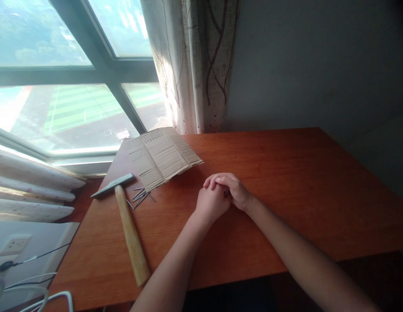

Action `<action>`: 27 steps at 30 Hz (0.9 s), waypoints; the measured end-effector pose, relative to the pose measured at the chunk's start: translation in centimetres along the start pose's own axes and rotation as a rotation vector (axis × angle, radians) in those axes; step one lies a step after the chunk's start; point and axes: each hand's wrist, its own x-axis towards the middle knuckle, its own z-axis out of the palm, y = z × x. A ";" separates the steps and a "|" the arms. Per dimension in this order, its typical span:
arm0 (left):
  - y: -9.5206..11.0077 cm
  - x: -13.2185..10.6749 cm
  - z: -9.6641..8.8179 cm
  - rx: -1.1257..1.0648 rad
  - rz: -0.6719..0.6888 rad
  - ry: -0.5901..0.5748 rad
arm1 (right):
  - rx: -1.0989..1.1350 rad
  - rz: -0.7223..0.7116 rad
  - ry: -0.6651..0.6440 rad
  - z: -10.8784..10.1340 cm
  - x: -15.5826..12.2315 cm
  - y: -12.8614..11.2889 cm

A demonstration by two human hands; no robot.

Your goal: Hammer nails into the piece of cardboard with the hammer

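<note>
My left hand (211,202) and my right hand (234,189) rest clasped together on the middle of the reddish wooden table (285,182); the right fingers lie over the left hand and nothing shows inside them. To their left lies a hammer (128,221) with a pale wooden handle and a grey metal head. Several thin nails (141,196) lie loose beside the hammer head. A folded piece of corrugated cardboard (160,156) lies behind them, near the table's far left corner.
A patterned curtain (195,65) hangs at the back beside a large window (68,73). The grey wall (318,60) runs behind the table. A wall socket and cables (13,251) sit at the lower left, off the table.
</note>
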 end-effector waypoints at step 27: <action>0.3 -0.1 -0.4 -0.030 -0.030 -0.042 | -0.023 0.065 0.026 0.3 0.0 -0.4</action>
